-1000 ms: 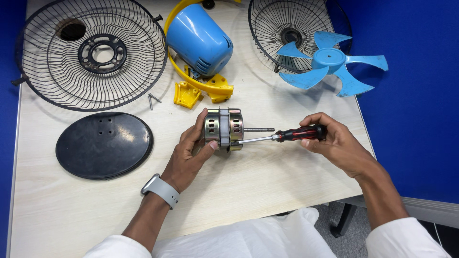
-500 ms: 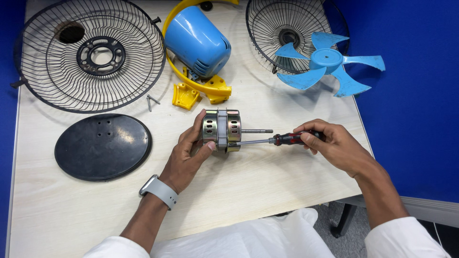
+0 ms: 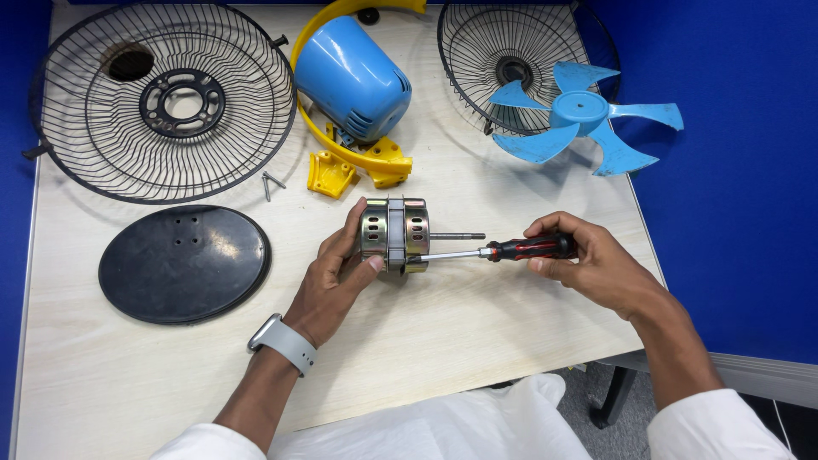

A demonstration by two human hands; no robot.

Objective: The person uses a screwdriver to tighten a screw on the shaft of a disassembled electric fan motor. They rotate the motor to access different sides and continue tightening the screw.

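Pale wood-grain counter (image 3: pixel 511 341), blue walls on both sides. Largest first, placed from the two grips at mid-counter: big black wire fan guard (image 3: pixel 162 102) far up and left of the left grip; second black wire guard (image 3: pixel 520 64) up and right, with the blue plastic five-blade fan impeller (image 3: pixel 584 115) lying partly on it. Black oval base plate (image 3: pixel 183 262) just left of the left grip. Blue rounded motor cover (image 3: pixel 351 78) in its yellow plastic bracket (image 3: pixel 375 160) straight above.

Left hand (image 3: pixel 332 285) clenched around the silver perforated cylindrical fan motor (image 3: pixel 394 234), thumb on the near face, fingers behind. Motor lifted just off the counter, steel shaft (image 3: pixel 456 236) pointing right, toward the other hand.

Right hand (image 3: pixel 596 268) clasps the red-and-black handled screwdriver (image 3: pixel 528 249). Its long axis runs left–right, nearly parallel to the shaft and just below it; tip meets the motor's right end face near the lower edge. Exact screw not discernible.

Two small loose screws (image 3: pixel 271 183) up-left of the left grip.
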